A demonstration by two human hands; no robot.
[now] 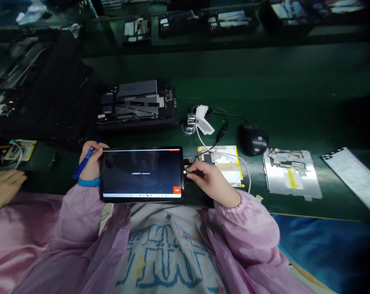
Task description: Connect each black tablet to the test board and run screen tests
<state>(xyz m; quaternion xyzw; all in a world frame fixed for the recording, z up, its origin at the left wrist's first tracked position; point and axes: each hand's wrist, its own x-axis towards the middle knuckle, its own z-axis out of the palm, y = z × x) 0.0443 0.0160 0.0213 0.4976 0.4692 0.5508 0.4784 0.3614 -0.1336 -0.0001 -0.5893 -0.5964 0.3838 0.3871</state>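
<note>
Tablet (142, 173) is sitting at the near edge of the worktop (295, 81), with its screen lit and facing up. The left hand (91, 161) is resting against the tablet's left edge, its grip closed around a blue pen (84, 161). The right hand (213, 179) is sitting at the tablet's right edge, its grip pinched on a plug (187, 172) that is touching that edge. A mouse (253, 139) is lying behind and right of the tablet. Another person's hand (4, 190) is resting well left of the tablet.
</note>
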